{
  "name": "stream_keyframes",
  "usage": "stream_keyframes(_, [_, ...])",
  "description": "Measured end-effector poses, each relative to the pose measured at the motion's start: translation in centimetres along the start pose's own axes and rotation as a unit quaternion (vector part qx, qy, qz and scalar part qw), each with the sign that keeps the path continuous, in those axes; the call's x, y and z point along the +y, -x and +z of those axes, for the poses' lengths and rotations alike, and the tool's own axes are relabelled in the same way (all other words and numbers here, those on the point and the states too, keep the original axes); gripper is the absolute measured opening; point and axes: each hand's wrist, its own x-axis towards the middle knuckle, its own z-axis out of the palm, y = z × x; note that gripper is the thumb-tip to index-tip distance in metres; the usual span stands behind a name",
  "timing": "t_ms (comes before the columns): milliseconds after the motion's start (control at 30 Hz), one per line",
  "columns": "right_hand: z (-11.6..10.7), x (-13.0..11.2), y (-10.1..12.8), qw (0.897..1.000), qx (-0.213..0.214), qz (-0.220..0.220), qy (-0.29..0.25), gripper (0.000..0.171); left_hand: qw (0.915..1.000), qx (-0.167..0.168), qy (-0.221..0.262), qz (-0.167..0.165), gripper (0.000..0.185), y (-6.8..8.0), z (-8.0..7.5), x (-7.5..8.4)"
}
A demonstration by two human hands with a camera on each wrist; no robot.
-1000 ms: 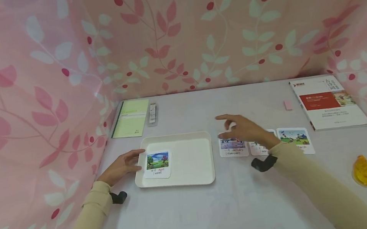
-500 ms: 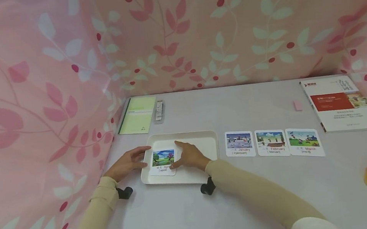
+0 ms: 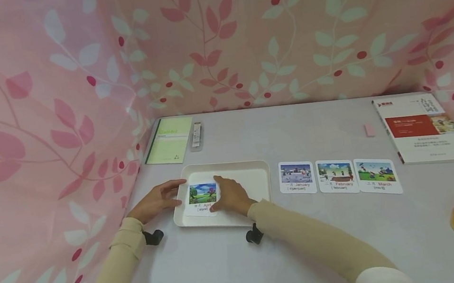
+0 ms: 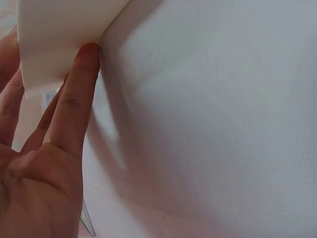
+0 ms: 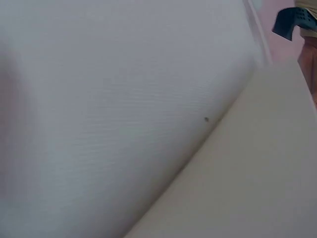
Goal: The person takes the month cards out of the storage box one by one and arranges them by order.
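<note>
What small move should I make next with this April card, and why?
I'd probably grip the white rectangular April picture card by its right edge and lift it. Your right hand is at that edge, your left hand touches the shallow white rectangular tray around it, and three white rectangular picture cards, January to March, lie in a row outside.

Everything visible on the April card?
The April card is white and looks like stiff paper. A blue and green landscape fills its upper part; "April" and small print sit below. It lies face up, apparently flat, in the left part of the white tray. The right hand is at its right edge, grip unclear.
</note>
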Motion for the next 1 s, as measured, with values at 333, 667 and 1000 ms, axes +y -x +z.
stream_keyframes(333, [0.2,0.6,0.7,0.996,0.041,-0.068,-0.040,0.100,1.0000,0.000,-0.006,-0.001,0.072,-0.3,0.0,0.2])
stream_keyframes(667, [-2.8,2.9,1.4,0.992,0.029,-0.059,-0.105,0.105,1.0000,0.000,-0.009,-0.004,0.071,-0.5,0.2,0.3])
stream_keyframes(1000, [-10.9,9.1,8.4,0.992,0.047,0.019,-0.115,0.107,0.9998,0.010,-0.013,-0.013,0.070,0.3,0.1,0.0])
